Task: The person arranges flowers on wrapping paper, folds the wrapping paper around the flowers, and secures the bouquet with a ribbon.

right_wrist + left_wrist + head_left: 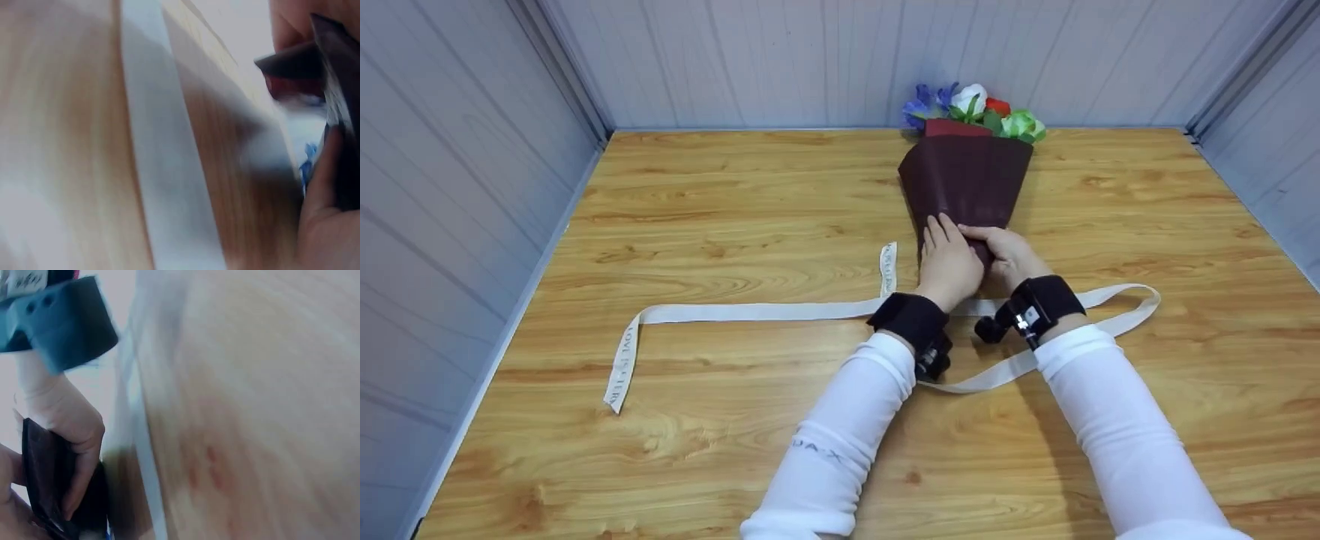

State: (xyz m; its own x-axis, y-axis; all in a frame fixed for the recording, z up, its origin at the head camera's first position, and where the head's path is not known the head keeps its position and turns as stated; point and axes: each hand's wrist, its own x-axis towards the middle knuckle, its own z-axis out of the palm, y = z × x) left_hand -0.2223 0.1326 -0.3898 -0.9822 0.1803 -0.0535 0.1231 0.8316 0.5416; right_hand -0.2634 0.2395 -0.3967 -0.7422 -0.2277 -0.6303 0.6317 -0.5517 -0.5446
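A bouquet (969,176) in dark maroon wrapping paper lies toward the back of the table, its blue, white, red and green flowers pointing at the rear wall. My left hand (950,262) holds the lower part, fingers spread along the front of the paper. In the left wrist view, a digit of it wraps around the edge of the dark paper (42,464). From the right side, my right hand (1011,253) grips the narrow end, fingertips close to the left hand. The stem end is hidden by both hands. A cream ribbon (765,312) with printed ends passes beneath my wrists.
On the right the ribbon makes a loop (1144,304) that comes back under my forearms. Its left end bends toward the front of the wooden table (660,465). Grey panel walls (780,60) close off the back and both sides.
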